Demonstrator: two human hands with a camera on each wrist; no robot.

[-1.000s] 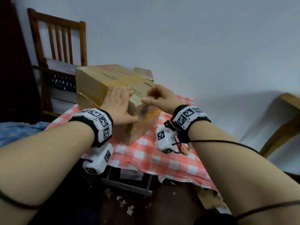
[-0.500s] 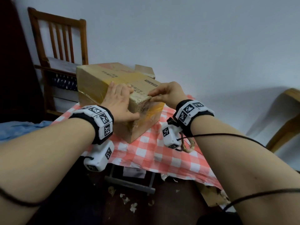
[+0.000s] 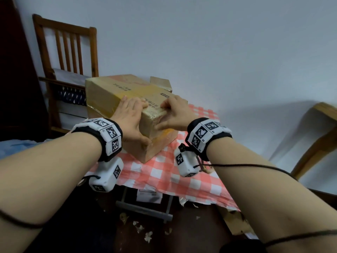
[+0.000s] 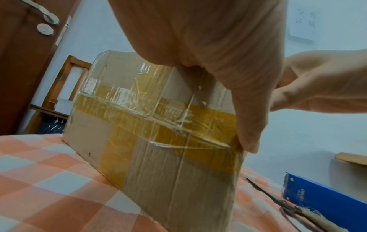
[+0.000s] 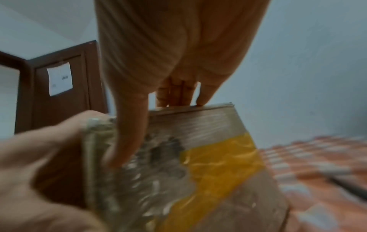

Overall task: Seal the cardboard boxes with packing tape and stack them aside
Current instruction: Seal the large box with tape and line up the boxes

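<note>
Cardboard box [image 3: 116,92]: taped, on checked bench [image 3: 169,172], centre. Left hand [image 3: 130,121], 9 o'clock of near corner: fingers flat on top, thumb down side. Right hand [image 3: 173,115], 3 o'clock: fingers on top, thumb pressing tape.

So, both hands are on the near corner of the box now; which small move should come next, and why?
Probably smooth the tape flat around that corner: the left hand and right hand already press the cardboard box there, and the clear tape looks wrinkled.
</note>
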